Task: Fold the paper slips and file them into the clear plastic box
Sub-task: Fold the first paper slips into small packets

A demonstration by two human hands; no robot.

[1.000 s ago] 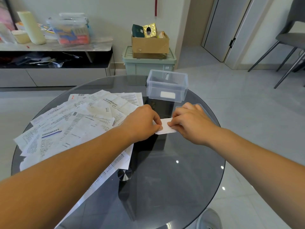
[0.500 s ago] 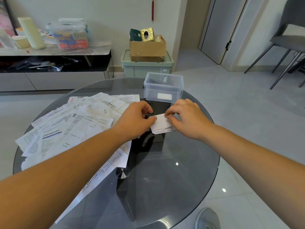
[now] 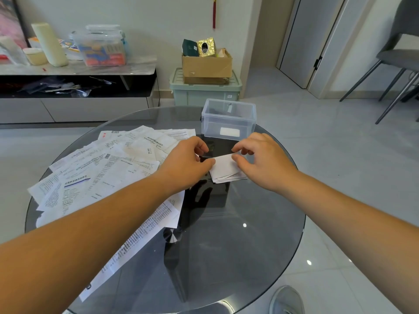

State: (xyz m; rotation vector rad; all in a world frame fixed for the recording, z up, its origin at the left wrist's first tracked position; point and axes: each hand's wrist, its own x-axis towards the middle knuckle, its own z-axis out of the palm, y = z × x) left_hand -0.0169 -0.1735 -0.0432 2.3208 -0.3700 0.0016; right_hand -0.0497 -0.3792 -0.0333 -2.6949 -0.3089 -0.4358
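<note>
Your left hand point(image 3: 186, 164) & right hand point(image 3: 263, 162) pinch a small white folded paper slip point(image 3: 224, 167), grips clamped on opposite edges, seemingly just above the round smoked-glass desk point(image 3: 226, 245). Clear rectangular plastic box point(image 3: 228, 120) sits behind; flat printed slips point(image 3: 108, 175) lie left.

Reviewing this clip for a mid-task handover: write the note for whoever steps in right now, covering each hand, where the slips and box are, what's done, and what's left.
Left hand: pinching the left edge of the folded slip.
Right hand: fingers loosely curled at the slip's right edge; grip unclear.
The folded slip sits at the glass table centre, in several layers, just in front of the clear plastic box.
The box is open, with one folded slip apparently already inside.
The pile of unfolded slips is spread on the table's left.
Left: finish this fold, file it, then work through the pile.
</note>
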